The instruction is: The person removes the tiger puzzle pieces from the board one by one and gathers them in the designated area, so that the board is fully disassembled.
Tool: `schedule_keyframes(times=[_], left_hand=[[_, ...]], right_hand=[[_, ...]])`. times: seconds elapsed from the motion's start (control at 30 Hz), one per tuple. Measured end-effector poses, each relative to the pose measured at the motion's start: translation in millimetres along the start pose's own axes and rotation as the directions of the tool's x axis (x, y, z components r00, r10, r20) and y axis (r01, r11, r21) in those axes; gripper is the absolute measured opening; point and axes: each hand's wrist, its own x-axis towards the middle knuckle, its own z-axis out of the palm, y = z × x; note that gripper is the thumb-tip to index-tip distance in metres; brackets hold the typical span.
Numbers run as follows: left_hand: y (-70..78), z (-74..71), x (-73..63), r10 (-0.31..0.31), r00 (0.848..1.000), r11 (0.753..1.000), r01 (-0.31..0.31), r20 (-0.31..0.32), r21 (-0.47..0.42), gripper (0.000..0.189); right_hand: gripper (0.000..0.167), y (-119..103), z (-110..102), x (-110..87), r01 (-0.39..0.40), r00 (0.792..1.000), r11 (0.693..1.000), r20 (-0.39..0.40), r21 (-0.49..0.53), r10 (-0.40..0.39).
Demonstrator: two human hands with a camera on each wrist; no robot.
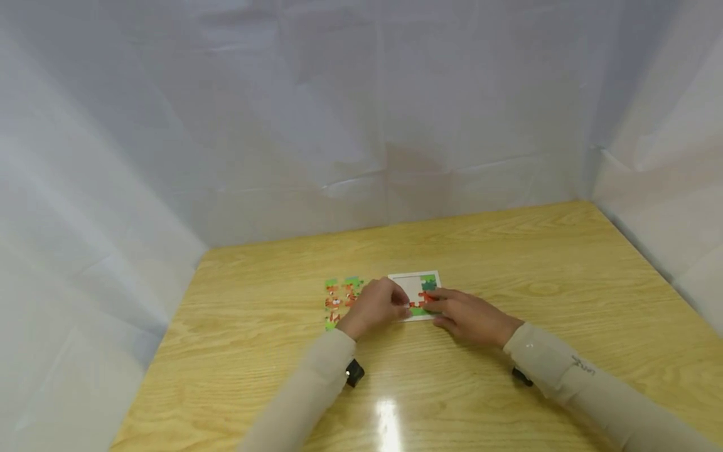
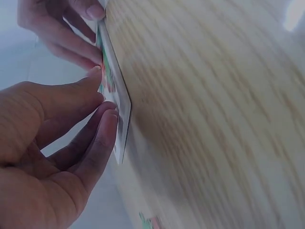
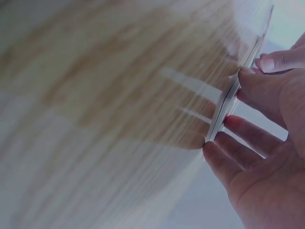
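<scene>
A white-framed jigsaw puzzle tray [image 1: 400, 275] lies on the table, with green and red pieces fitted along its right side and near edge. My left hand [image 1: 377, 304] reaches over the tray's near left part, fingers bent and fingertips close together at its surface. I cannot tell whether a small piece sits between them. At the near right corner, my right hand [image 1: 469, 314] holds the tray, thumb at the near edge and fingers on the right side. In the right wrist view its fingertips [image 3: 209, 145] meet the tray's thin edge [image 3: 220, 112].
Loose puzzle pieces [image 1: 333, 303] with orange animal pictures and green edges lie left of the tray, partly behind the left hand. The wooden table [image 1: 508, 251] ends at white sheeting [image 1: 316, 125] at the back and sides.
</scene>
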Motion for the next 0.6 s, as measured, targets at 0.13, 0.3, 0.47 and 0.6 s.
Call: schedule_keyframes(times=[0.13, 0.3, 0.47, 0.6], left_hand=[[5.5, 5.9, 4.0, 0.009, 1.000, 1.000, -0.009, 0.016, 0.010, 0.016], [9.4, 10.6, 6.3, 0.013, 1.000, 1.000, -0.013, 0.005, 0.023, 0.018], [10.8, 13.6, 7.6, 0.005, 0.999, 1.000, -0.004, -0.032, 0.027, 0.016], [11.2, 15.4, 8.3, -0.006, 0.998, 1.000, 0.007, -0.057, 0.028, 0.014]], right_hand=[[0.030, 1.0, 1.0, -0.5, 0.007, 1.000, 1.000, -0.007, -0.006, -0.007], [0.029, 1.7, 1.7, -2.1, 0.009, 1.000, 1.000, -0.018, -0.007, -0.009], [0.031, 2.6, 0.9, -4.4, 0.007, 1.000, 1.000, -0.023, -0.010, -0.007], [0.031, 3.2, 0.2, -6.1, 0.004, 1.000, 1.000, -0.025, 0.003, -0.004]])
